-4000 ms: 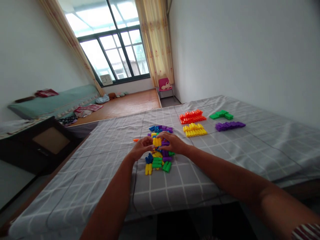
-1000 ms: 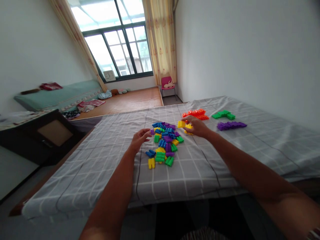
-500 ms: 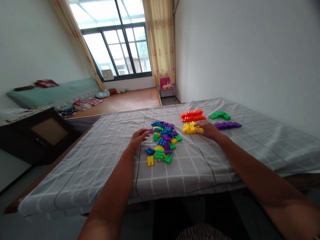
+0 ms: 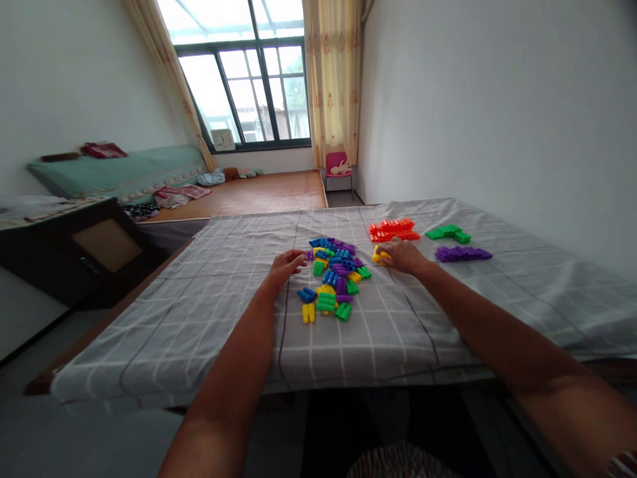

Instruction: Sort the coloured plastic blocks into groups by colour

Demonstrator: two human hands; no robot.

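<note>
My left hand (image 4: 288, 265) rests at the left edge of a mixed pile of plastic building blocks (image 4: 340, 269), its fingers loosely curved and apart. A small purple block (image 4: 309, 255) lies just beyond its fingertips. The pile mixes blue, purple, green and yellow pieces shaped like joined tubes. Over to the right, my right hand (image 4: 402, 255) is closed around yellow blocks (image 4: 381, 256) and covers most of them. Behind it lie rows of orange-red blocks (image 4: 394, 230). To its right are a green group (image 4: 448, 233) and a purple row (image 4: 462, 253).
Grey checked cloth (image 4: 223, 299) covers the table, with its front edge near my body. A white wall (image 4: 497, 119) runs along the right. Farther off are a dark cabinet (image 4: 84, 252), a low wooden platform (image 4: 269, 190) and a pink chair (image 4: 338, 162).
My right hand has shifted left over the yellow blocks, hiding more of them. My left hand stays beside the mixed pile. The whole view has swung slightly left.
</note>
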